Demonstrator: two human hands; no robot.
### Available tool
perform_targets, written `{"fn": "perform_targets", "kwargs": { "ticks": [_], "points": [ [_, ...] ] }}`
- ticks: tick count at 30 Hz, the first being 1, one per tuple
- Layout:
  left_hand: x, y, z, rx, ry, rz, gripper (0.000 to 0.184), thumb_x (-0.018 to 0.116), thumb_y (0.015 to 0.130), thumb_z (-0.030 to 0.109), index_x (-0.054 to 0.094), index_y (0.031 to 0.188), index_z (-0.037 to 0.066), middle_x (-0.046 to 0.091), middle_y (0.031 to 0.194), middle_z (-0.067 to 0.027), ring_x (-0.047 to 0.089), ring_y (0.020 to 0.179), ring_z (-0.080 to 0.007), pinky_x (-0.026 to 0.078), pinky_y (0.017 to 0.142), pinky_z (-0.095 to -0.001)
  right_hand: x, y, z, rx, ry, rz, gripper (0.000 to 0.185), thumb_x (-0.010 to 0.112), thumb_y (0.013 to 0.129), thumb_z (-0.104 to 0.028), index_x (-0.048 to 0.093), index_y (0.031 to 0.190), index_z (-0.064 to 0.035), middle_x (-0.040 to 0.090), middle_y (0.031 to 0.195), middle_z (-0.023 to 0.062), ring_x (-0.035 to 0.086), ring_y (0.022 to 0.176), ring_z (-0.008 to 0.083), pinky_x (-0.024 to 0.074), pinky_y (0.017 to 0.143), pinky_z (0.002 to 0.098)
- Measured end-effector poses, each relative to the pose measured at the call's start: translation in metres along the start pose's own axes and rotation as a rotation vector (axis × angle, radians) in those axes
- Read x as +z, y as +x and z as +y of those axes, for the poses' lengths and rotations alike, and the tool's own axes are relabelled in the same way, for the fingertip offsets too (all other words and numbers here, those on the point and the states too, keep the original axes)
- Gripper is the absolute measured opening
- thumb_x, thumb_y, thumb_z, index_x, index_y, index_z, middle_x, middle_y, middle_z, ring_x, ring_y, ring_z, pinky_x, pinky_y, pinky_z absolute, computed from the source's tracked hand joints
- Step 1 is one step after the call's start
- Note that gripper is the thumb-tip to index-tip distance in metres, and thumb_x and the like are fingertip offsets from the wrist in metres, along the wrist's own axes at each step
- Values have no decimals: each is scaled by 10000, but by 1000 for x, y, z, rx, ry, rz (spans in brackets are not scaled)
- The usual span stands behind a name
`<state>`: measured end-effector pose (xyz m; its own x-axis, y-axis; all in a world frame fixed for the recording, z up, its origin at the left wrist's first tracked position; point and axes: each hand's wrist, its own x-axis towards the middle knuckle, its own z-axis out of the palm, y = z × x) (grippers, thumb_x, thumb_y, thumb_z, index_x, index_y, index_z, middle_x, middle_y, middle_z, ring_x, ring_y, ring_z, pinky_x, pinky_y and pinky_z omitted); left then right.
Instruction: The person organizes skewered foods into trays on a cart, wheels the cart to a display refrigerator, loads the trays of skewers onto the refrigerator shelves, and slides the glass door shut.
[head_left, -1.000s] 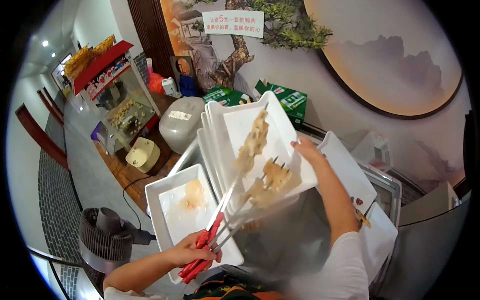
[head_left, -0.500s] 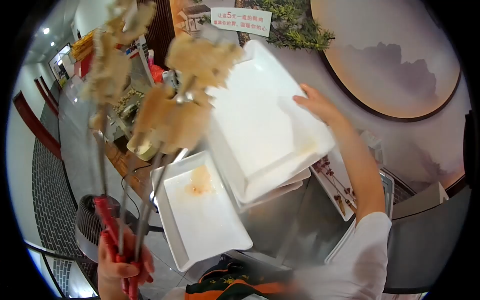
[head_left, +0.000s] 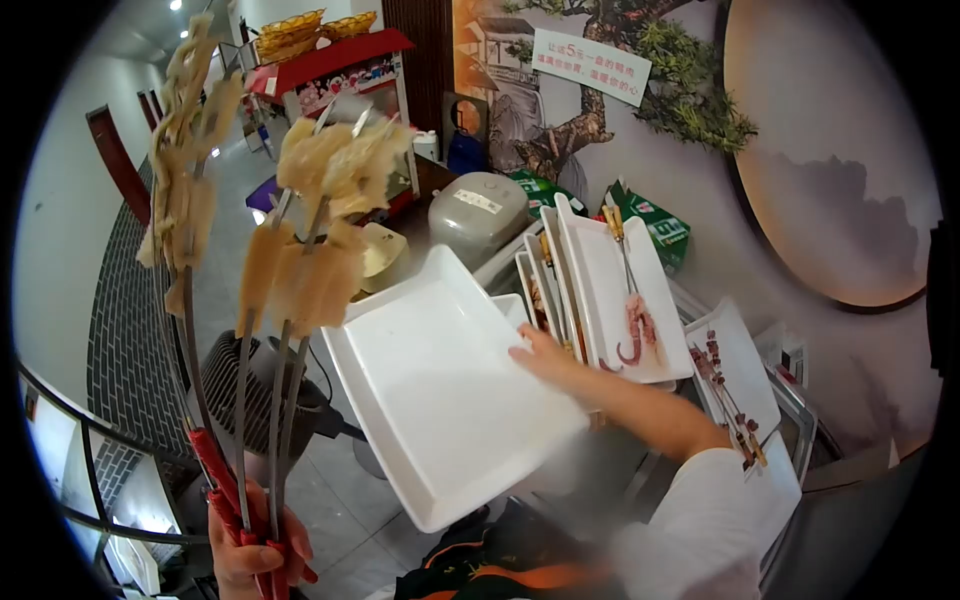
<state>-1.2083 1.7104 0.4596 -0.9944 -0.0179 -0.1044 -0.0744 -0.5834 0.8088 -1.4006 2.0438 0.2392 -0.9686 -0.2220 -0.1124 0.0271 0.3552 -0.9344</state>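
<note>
Skewers [head_left: 322, 272] near-upright in L hand [head_left: 258, 550], fingers round red handles [head_left: 216, 470]; R hand [head_left: 548, 357] w/ fingers holding white tray [head_left: 440, 375].

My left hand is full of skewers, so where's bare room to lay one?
The broadest patch is inside the near white tray, between the skewers in the left hand and the right hand; that hand holds it, so it may shift. Farther right is crowded: other trays bear meat sticks.

Skewers [head_left: 241, 420] made of metal; white tray [head_left: 450, 370] finished smooth, glossy, plastic-like; sleeve [head_left: 690, 520] made of matt cloth; grey cooker [head_left: 478, 228] finished smooth.
</note>
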Motion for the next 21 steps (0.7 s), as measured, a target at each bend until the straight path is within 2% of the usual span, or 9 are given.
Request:
{"fn": "perform_targets", "kwargs": {
  "ticks": [3,7,9,10,13,15,17,18,21],
  "points": [
    [-13,0,-1,68,154,66,504,555,507,-3,381,979,15,493,541,-162,424,281,-190,355,235,-241,31,-41,3,-43,-43,130,301,527,780,-162,437,1010,9,540,898,154,526,814,213,415,712,314],
    [-19,4,6,74,202,82,475,559,540,27,384,982,11,495,544,-162,411,279,-173,358,245,-231,38,-73,39,48,-231,302,344,523,779,-210,437,1014,25,540,943,171,527,860,250,404,749,324],
    [-29,10,21,-159,231,-307,317,607,648,51,448,923,41,527,756,-83,521,571,-163,467,520,-295,43,-83,40,39,-271,370,353,523,778,-226,439,1006,30,540,953,179,528,871,267,402,755,332],
    [-29,9,-4,32,241,45,463,559,554,46,388,983,11,497,545,-157,406,283,-161,356,252,-225,47,-89,40,25,-335,419,360,525,773,-236,442,1003,27,539,953,194,528,864,299,405,746,353],
    [-38,21,-6,-142,167,-90,461,604,530,-10,344,910,7,519,605,-227,494,363,-227,411,304,-280,47,-105,15,77,-458,445,359,528,764,-244,442,984,27,545,904,223,528,830,354,410,712,397],
    [-53,35,-15,-251,215,-329,396,605,580,25,358,888,-10,534,658,-219,502,392,-202,430,330,-275,51,-104,17,129,-510,410,352,529,759,-241,441,967,30,551,854,236,528,802,376,413,688,420],
    [-52,45,-26,-331,225,-413,353,593,612,23,386,894,-30,538,700,-209,513,421,-196,443,357,-273,53,-98,45,81,-638,459,336,538,750,-238,437,906,42,553,737,242,533,721,395,418,639,442],
    [-48,48,-31,-368,230,-438,341,598,602,29,380,860,-12,535,679,-212,491,393,-195,418,338,-264,52,-99,43,29,-744,472,289,538,747,-212,431,854,34,550,636,212,555,627,357,438,555,416],
    [-43,58,-55,-510,162,-564,282,567,617,10,371,820,14,521,687,-209,462,404,-192,384,365,-257,54,-105,33,95,-928,478,200,514,756,-160,454,799,26,553,615,189,565,572,316,445,488,377]
  ]
}}
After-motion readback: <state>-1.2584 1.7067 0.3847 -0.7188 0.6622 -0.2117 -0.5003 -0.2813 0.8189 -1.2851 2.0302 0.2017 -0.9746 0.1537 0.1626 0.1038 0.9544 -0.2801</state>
